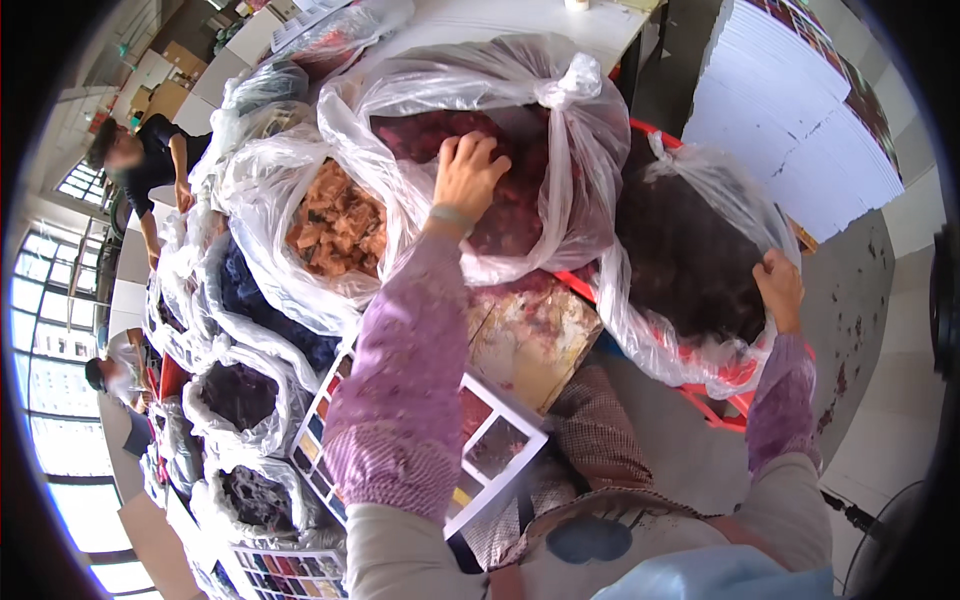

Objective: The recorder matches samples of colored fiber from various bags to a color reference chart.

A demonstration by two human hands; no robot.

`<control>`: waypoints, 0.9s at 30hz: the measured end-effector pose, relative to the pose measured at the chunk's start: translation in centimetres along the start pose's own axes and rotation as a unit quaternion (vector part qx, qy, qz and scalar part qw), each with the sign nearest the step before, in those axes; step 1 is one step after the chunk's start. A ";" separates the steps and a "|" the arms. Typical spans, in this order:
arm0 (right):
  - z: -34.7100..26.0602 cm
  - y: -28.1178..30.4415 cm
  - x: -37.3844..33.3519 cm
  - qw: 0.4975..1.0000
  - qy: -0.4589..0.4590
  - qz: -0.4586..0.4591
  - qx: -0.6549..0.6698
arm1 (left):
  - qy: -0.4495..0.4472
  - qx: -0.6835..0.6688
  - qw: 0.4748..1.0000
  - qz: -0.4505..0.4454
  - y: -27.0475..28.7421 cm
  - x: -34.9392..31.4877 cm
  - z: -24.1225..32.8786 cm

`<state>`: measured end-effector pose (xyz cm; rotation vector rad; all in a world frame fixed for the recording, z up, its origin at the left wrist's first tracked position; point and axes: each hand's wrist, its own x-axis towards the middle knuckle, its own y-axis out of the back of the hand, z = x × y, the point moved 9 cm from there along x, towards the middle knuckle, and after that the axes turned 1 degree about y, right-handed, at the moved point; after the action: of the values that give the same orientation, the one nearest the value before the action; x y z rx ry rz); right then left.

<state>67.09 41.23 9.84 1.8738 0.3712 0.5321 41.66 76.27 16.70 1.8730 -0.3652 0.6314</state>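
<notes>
Just under left hand (470, 180), red clumps (515, 208), bagged

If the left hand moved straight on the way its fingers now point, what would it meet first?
Probably the dark red clumps in the translucent plastic bag; the left hand curls over them. Depth is unclear, so it may already touch them.

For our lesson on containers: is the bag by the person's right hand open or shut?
Open: the plastic bag gapes wide, showing dark material inside; the right hand is at its rim.
</notes>
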 end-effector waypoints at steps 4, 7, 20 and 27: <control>-4.2 -2.6 2.4 0.944 0.095 -0.014 0.316 | 0.062 -0.022 0.998 0.007 2.5 -1.4 -1.0; -14.4 -2.3 3.9 0.862 0.084 -0.093 0.492 | 0.083 -0.021 0.996 0.016 4.5 -2.7 -1.2; -32.3 -8.1 5.1 0.890 0.290 -0.144 0.320 | 0.070 0.023 0.997 0.027 6.4 -2.3 1.9; -33.7 -2.4 -0.9 0.864 0.424 0.076 0.260 | 0.127 0.046 0.991 0.013 8.4 -4.9 2.4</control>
<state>48.56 68.42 17.53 2.0932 1.0329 1.4951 33.91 70.64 19.59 1.8493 -0.1963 0.9057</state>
